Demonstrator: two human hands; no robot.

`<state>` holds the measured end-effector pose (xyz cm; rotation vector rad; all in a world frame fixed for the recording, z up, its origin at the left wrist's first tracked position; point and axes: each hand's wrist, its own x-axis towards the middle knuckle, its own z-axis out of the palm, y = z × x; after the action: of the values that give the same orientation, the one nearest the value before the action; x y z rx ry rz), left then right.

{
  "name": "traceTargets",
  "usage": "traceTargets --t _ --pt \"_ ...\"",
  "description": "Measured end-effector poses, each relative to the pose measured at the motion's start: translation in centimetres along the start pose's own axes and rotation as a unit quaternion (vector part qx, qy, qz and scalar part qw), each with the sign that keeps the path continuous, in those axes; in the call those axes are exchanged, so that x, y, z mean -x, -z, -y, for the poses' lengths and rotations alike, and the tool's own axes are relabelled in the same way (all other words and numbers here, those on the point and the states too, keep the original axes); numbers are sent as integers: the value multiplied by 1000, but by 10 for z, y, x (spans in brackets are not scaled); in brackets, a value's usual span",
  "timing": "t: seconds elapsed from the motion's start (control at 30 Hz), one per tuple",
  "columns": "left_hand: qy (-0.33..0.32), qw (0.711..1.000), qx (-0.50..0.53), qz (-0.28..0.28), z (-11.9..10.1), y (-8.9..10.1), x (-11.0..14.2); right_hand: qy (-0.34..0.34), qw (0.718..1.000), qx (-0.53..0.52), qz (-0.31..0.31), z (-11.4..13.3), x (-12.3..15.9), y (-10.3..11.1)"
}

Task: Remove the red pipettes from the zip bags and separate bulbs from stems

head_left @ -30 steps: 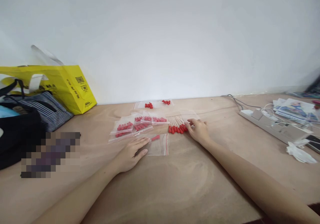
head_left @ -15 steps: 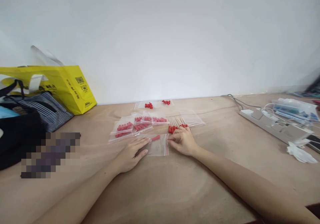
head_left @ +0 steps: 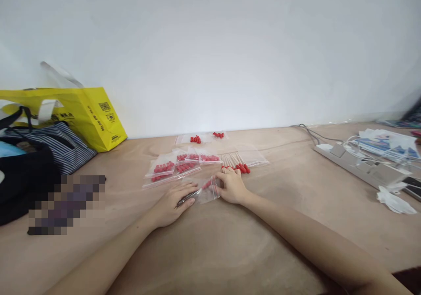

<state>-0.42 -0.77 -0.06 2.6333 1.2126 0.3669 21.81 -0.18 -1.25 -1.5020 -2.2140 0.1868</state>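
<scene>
My left hand (head_left: pixel 174 204) lies with fingers stretched out on the left part of a clear zip bag (head_left: pixel 206 195). A dark streak with a shiny edge shows between its thumb and fingers; I cannot tell whether it is a thing or a fold. My right hand (head_left: pixel 233 186) is closed, pinching the bag's right end at the red-lined zip. One red piece (head_left: pixel 206 184) shows in or under the bag. Just behind my right hand, pale sticks with red heads (head_left: pixel 242 168) lie fanned out, partly hidden by my fingers.
Filled zip bags of red pieces (head_left: pixel 187 167) overlap behind my left hand. More red-headed items (head_left: pixel 195 140) lie near the wall, and a clear bag (head_left: pixel 253 156) lies right of the sticks. A yellow bag (head_left: pixel 98 119) stands left; a power strip (head_left: pixel 348 163) with cables is right.
My right hand has moved slightly left and lifted the bag's zip end, so the bag no longer lies flat. My left hand has stayed in place.
</scene>
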Motion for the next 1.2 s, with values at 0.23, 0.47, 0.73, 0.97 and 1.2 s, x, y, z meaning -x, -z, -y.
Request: traceTargets --t 0.23,0.47,0.73,0.97,1.2 --pt "-17 1000 -7 1 -3 2 0 13 1000 -20 8 -3 0 -2" --pt "-7 1000 -11 16 -1 0 1 22 999 -39 -9 -4 2 -4" --pt "1 1000 -7 10 -1 0 0 42 999 12 -23 0 4 -1" --pt "2 1000 -12 20 3 -2 0 45 999 10 -28 -4 4 0" --pt "4 1000 -1 5 3 -2 0 62 997 22 -29 -3 4 2"
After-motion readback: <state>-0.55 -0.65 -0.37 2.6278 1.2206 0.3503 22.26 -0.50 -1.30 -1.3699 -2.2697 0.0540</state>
